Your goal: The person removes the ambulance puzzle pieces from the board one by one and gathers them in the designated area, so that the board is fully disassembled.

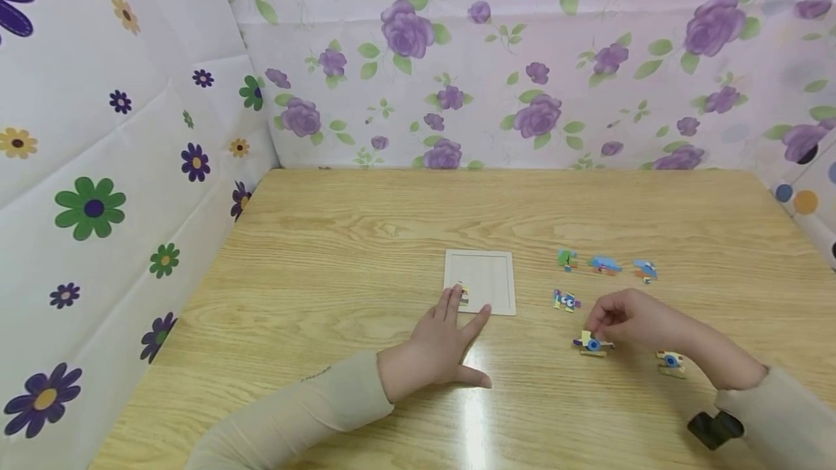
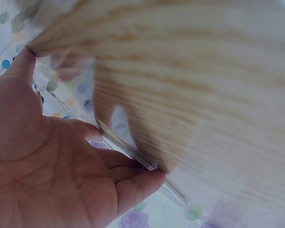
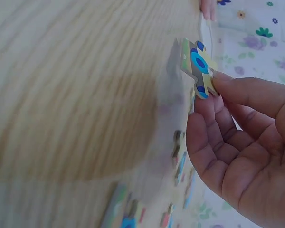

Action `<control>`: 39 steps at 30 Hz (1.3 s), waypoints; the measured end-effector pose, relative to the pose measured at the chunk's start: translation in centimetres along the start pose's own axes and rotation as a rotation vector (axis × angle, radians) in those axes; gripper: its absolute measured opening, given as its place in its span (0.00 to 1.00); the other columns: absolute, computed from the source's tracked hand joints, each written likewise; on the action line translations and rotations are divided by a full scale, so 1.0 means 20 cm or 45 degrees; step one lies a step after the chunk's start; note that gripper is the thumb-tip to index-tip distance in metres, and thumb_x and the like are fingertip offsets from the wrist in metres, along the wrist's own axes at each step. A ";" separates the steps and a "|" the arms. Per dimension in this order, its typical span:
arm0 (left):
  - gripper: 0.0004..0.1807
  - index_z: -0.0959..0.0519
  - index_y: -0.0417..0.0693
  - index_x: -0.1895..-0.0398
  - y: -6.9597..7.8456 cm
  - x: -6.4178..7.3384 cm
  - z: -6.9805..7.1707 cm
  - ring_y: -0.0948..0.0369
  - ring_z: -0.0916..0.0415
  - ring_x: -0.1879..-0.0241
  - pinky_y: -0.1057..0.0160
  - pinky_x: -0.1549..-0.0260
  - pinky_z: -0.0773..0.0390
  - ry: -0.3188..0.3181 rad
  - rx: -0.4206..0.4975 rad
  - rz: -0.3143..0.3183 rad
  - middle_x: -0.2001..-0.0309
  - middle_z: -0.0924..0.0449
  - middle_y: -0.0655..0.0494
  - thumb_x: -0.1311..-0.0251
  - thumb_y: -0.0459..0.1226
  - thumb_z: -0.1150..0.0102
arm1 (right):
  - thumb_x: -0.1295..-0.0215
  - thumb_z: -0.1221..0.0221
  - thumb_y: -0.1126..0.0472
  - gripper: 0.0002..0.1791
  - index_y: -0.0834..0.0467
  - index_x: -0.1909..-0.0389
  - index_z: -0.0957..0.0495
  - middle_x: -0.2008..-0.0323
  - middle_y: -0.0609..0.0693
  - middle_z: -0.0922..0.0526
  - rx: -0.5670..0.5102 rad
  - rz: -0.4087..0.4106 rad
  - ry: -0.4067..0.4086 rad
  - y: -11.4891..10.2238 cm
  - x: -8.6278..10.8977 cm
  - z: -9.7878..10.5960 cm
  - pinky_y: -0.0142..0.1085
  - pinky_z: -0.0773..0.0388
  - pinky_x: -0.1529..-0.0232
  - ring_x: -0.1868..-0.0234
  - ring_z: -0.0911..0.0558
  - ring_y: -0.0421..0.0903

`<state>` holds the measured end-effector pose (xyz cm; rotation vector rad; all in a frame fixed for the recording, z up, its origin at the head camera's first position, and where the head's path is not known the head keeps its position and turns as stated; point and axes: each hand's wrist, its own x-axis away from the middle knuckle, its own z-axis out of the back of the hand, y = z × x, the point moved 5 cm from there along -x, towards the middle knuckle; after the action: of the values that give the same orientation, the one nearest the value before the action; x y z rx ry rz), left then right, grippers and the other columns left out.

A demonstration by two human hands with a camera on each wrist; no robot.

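Observation:
My right hand (image 1: 630,319) pinches a jigsaw puzzle piece (image 1: 592,344) between thumb and fingers, over the table right of the board. In the right wrist view this piece (image 3: 198,69) shows a blue round wheel on yellow and grey, tilted on edge. With fingers spread, my left hand (image 1: 436,345) rests at the near left of a pale square puzzle board (image 1: 493,281). Its fingertips lie on a small puzzle piece (image 1: 464,296) in the board's near left corner, partly covering it. In the left wrist view the fingertips (image 2: 154,178) meet the board's edge.
Right of the board lie loose pieces: a green one (image 1: 567,260), two blue ones (image 1: 605,265), one with cartoon eyes (image 1: 567,301). Another wheel piece (image 1: 670,363) lies below my right forearm. Flowered cloth (image 1: 405,93) hangs behind the wooden table (image 1: 339,238).

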<state>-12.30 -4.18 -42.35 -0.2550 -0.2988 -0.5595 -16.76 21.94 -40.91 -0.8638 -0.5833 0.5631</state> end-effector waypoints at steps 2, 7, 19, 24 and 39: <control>0.55 0.58 0.63 0.24 0.00 0.00 0.00 0.45 0.56 0.27 0.60 0.34 0.37 -0.003 0.006 0.000 0.26 0.58 0.35 0.52 0.77 0.62 | 0.37 0.41 0.65 0.04 0.63 0.65 0.21 0.68 0.48 0.19 0.020 -0.011 0.000 0.01 0.01 0.00 0.27 0.25 0.66 0.69 0.24 0.34; 0.55 0.58 0.63 0.24 0.00 0.00 0.00 0.44 0.56 0.27 0.59 0.34 0.37 -0.016 0.018 0.004 0.26 0.59 0.34 0.52 0.77 0.62 | 0.38 0.40 0.66 0.05 0.64 0.64 0.20 0.67 0.49 0.18 0.031 -0.038 0.009 0.05 0.03 0.01 0.27 0.25 0.65 0.68 0.23 0.33; 0.55 0.58 0.63 0.24 -0.01 0.01 0.00 0.44 0.56 0.27 0.58 0.34 0.37 -0.005 0.051 0.001 0.26 0.59 0.34 0.52 0.76 0.60 | 0.39 0.40 0.67 0.04 0.64 0.65 0.21 0.68 0.49 0.19 0.060 -0.065 0.029 0.09 0.02 0.00 0.29 0.25 0.69 0.70 0.25 0.32; 0.54 0.58 0.64 0.24 -0.01 0.00 -0.01 0.44 0.57 0.27 0.58 0.33 0.38 -0.018 0.084 0.002 0.26 0.60 0.34 0.51 0.76 0.59 | 0.39 0.40 0.68 0.03 0.63 0.66 0.20 0.68 0.49 0.19 0.102 -0.064 0.033 0.08 0.02 0.00 0.29 0.26 0.71 0.71 0.27 0.32; 0.55 0.58 0.68 0.24 -0.01 -0.01 -0.01 0.43 0.58 0.26 0.57 0.33 0.39 -0.003 0.088 0.043 0.27 0.60 0.32 0.54 0.77 0.59 | 0.40 0.39 0.67 0.02 0.62 0.67 0.20 0.70 0.47 0.22 0.124 -0.112 0.012 0.10 0.04 0.01 0.29 0.29 0.73 0.73 0.30 0.33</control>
<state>-12.44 -4.36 -42.55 -0.1938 -0.3153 -0.5146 -16.82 23.64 -42.22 -0.7451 -0.5782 0.5032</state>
